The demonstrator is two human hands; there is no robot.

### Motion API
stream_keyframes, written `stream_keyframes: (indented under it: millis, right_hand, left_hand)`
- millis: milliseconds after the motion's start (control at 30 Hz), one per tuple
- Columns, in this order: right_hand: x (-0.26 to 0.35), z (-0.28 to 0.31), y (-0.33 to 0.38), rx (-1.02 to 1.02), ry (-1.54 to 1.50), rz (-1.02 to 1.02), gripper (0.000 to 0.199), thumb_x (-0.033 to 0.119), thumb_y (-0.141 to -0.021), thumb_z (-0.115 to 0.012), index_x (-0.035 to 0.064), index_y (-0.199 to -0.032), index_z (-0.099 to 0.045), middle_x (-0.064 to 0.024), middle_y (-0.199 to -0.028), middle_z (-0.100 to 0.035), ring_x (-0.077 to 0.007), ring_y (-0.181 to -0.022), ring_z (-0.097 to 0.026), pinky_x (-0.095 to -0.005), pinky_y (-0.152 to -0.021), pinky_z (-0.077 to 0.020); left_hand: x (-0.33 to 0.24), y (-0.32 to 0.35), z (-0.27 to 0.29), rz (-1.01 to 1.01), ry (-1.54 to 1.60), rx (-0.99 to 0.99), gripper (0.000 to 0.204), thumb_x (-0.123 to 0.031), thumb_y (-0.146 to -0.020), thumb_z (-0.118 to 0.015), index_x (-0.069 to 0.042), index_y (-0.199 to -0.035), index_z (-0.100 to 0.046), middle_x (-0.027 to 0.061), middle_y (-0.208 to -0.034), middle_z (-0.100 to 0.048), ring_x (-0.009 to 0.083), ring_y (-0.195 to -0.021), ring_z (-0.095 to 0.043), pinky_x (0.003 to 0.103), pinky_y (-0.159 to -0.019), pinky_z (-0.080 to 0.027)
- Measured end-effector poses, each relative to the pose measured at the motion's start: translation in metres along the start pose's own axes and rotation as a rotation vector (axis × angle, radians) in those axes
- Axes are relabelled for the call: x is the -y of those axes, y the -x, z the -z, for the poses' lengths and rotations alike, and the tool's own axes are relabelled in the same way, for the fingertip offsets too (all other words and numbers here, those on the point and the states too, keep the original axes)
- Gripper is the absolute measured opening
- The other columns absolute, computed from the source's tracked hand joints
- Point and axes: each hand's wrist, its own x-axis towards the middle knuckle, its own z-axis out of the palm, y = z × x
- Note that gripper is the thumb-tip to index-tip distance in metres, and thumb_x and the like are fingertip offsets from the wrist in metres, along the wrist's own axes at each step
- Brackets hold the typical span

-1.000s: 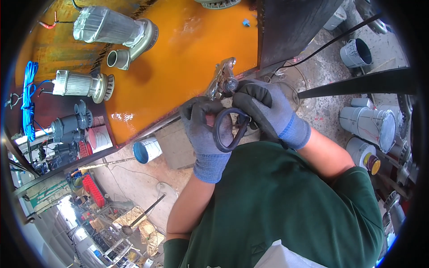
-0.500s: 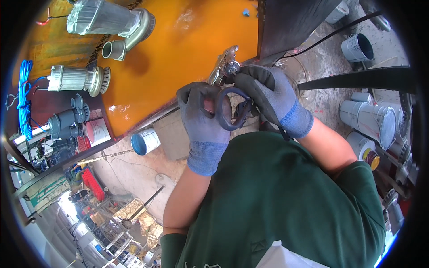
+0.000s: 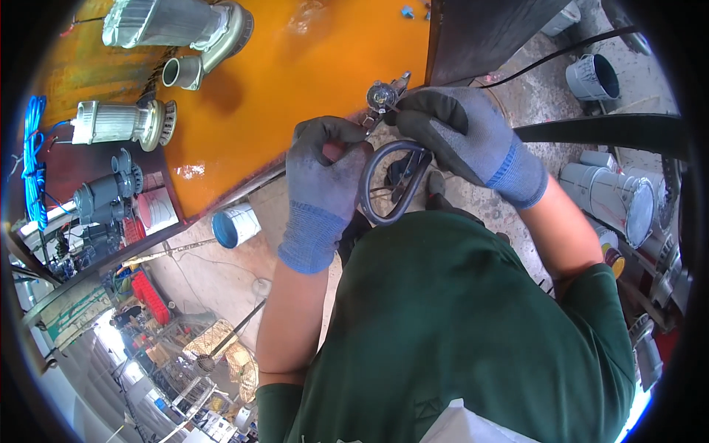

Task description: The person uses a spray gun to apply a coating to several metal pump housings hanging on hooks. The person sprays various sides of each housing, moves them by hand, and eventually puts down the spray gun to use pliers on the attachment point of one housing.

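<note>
Both my hands wear grey-blue knit gloves with dark palms and meet in front of my chest. My left hand (image 3: 325,159) is closed around the lower part of a shiny metal piece that looks like a spray gun (image 3: 382,96); its fingers hide most of that part. My right hand (image 3: 458,133) is closed too, thumb and fingers pinching the gun beside its round front. A thick dark hose (image 3: 378,216) bends into a loop below and between my hands. A small pinkish patch shows between the left fingers; I cannot tell what it is.
An orange-painted tabletop (image 3: 295,88) lies beyond my hands, with silver pumps (image 3: 111,123) at its left. Below its edge stands a blue-lined bucket (image 3: 235,225). Pails (image 3: 591,77) and a dark bar (image 3: 591,128) are at the right. A blue cable coil (image 3: 34,159) hangs far left.
The gun has turned so its round front faces up more. My right hand has moved right, my left slightly left and up. The hose loop has opened wider.
</note>
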Motion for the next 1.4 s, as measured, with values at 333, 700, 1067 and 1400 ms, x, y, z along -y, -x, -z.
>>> stream_keyframes:
  millis: [333,700,1067,1400]
  right_hand:
    - [-0.018,0.032,-0.019,0.177,0.326,0.212,0.026,0.026,-0.1,-0.071,0.0011,-0.104,-0.074,-0.0213,-0.083,-0.068,-0.0377,-0.077,-0.067,-0.0433,-0.072,-0.0531]
    - [-0.017,0.034,-0.011,0.174,0.408,0.139,0.032,0.03,-0.102,-0.069,-0.0018,-0.104,-0.073,-0.0208,-0.087,-0.071,-0.0313,-0.078,-0.07,-0.0418,-0.072,-0.0537]
    - [-0.035,0.018,0.003,0.045,0.534,0.327,0.018,0.016,-0.098,-0.07,-0.0009,-0.102,-0.069,-0.0232,-0.089,-0.066,-0.0426,-0.083,-0.065,-0.0463,-0.073,-0.0522]
    - [-0.023,0.03,0.0,0.122,0.608,0.357,0.026,0.011,-0.095,-0.075,-0.0036,-0.115,-0.068,-0.0231,-0.105,-0.07,-0.038,-0.093,-0.071,-0.0399,-0.082,-0.0579]
  left_hand:
    - [-0.003,0.0,-0.001,-0.025,-0.172,0.108,0.014,0.005,-0.084,-0.072,0.002,-0.098,-0.068,0.0094,-0.096,-0.071,0.0156,-0.082,-0.069,0.028,-0.072,-0.058]
    - [-0.016,0.006,-0.002,-0.169,-0.343,0.093,0.014,0.001,-0.077,-0.075,-0.003,-0.089,-0.068,0.0148,-0.098,-0.059,0.033,-0.097,-0.062,0.043,-0.088,-0.052]
    - [-0.014,0.011,-0.005,-0.115,-0.35,0.134,0.013,-0.002,-0.077,-0.075,-0.001,-0.09,-0.072,0.016,-0.098,-0.065,0.0327,-0.098,-0.064,0.04,-0.09,-0.053]
    - [-0.014,0.003,0.001,-0.142,-0.35,0.19,0.015,-0.002,-0.077,-0.074,0.001,-0.09,-0.07,0.0165,-0.099,-0.066,0.0334,-0.096,-0.066,0.04,-0.089,-0.053]
